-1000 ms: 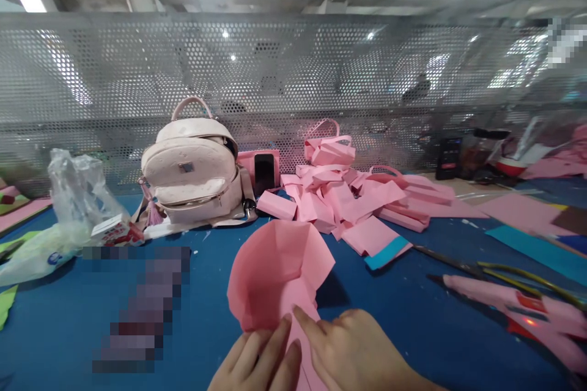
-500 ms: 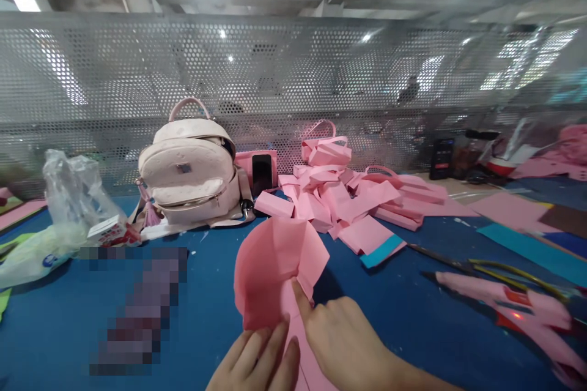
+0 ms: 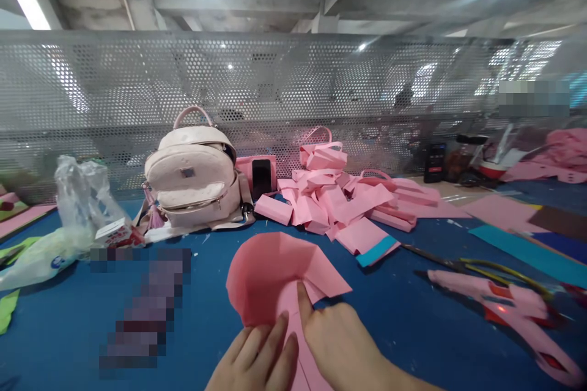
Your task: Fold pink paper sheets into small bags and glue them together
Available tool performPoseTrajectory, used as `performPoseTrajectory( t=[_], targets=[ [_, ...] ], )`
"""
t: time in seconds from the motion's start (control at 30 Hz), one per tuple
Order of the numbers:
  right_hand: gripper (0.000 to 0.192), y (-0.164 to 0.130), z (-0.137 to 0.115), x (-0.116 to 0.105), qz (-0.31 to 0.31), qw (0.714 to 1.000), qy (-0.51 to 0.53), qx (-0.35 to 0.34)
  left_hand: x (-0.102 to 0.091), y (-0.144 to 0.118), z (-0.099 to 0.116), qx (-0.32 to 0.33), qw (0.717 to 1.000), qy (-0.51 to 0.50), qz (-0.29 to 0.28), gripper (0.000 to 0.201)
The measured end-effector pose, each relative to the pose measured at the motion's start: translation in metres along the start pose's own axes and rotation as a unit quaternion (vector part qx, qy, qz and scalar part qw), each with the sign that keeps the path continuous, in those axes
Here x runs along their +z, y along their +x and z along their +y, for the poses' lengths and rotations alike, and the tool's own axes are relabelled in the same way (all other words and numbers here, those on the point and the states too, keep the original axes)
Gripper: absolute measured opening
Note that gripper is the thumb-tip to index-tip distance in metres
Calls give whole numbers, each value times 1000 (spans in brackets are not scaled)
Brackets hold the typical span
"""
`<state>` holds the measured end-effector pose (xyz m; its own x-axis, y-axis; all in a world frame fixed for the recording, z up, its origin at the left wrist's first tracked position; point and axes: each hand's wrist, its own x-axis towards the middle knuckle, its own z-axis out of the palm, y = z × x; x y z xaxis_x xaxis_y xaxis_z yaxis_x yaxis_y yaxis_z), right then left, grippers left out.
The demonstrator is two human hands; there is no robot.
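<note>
A pink paper sheet [image 3: 270, 271], partly folded and curved up into a fan shape, lies on the blue table [image 3: 413, 317] near the front edge. My left hand [image 3: 257, 357] presses its fingers flat on the near part of the sheet. My right hand [image 3: 337, 339] rests beside it, the forefinger stretched along a crease in the paper. Both hands touch the same sheet.
A pale pink backpack [image 3: 195, 174] stands at the back, with a phone [image 3: 262, 177] leaning beside it. A pile of folded pink paper pieces [image 3: 343, 198] lies behind the sheet. Scissors [image 3: 463, 259] and a pink glue gun [image 3: 499, 305] lie right. A plastic bag [image 3: 68, 219] sits left. A perforated metal screen [image 3: 321, 97] closes the back.
The raised pink sheet has been pushed down flatter and spread to the right. My right forefinger slid forward along the crease; my left hand stayed put.
</note>
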<state>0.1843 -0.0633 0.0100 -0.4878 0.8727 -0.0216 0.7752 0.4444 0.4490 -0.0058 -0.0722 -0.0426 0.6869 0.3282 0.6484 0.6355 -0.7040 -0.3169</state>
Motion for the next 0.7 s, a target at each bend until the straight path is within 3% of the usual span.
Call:
performPoseTrajectory(
  t=[0.13,0.27,0.43,0.7],
  targets=[
    [64,-5,-2,5,17,1000,0,-13,1,0,1,-5,1000,-3,-3,30],
    [49,-11,-6,7,48,998,2,-46,1,1,-1,1,1000,-5,10,28],
    [43,-18,-11,16,75,996,20,-47,-2,0,-5,53,998,15,-42,33],
    [46,-23,-14,34,151,984,76,-51,-2,0,-10,79,996,16,-50,33]
  ],
)
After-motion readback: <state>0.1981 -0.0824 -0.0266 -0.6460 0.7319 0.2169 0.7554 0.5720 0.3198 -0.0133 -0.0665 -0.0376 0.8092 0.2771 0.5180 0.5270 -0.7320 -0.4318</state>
